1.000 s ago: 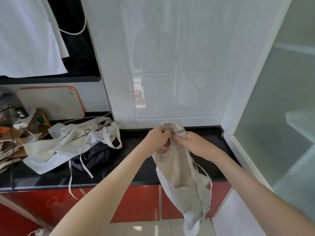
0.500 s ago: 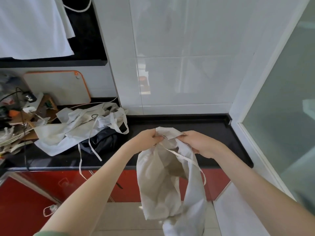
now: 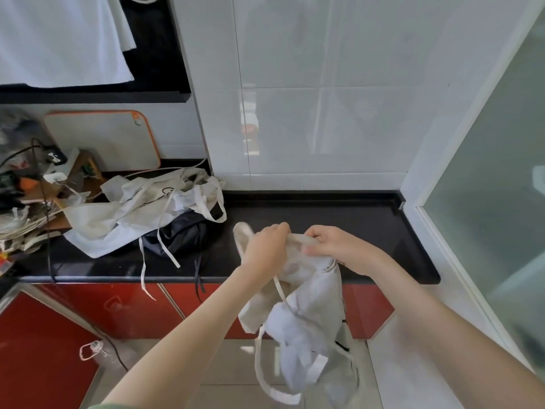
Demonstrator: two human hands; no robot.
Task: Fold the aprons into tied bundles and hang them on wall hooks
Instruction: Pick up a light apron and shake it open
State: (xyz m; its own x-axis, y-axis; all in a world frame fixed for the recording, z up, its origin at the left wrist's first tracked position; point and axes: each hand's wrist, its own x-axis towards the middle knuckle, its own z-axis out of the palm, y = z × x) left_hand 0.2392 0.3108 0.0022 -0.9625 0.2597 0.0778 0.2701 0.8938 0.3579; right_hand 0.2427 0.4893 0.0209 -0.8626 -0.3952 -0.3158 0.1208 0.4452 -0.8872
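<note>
A cream apron (image 3: 309, 305) hangs bunched in front of the black counter (image 3: 354, 228), its straps dangling toward the floor. My left hand (image 3: 265, 246) and my right hand (image 3: 333, 243) both grip its top edge, close together, over the counter's front edge. A heap of other cream and white aprons (image 3: 141, 211) lies on the counter to the left, partly over a dark apron (image 3: 177, 234), with ties hanging over the edge. A white apron (image 3: 59, 42) hangs at the upper left.
An orange-rimmed cutting board (image 3: 103, 140) leans against the wall at back left. Cables and clutter (image 3: 23, 184) fill the far left of the counter. Red cabinet doors (image 3: 124, 308) run below. A frosted glass door (image 3: 495, 184) stands at right.
My hands have lowered from the wall toward the counter's front edge and bunched the apron's top; the cloth below has gathered up. The view has tilted down.
</note>
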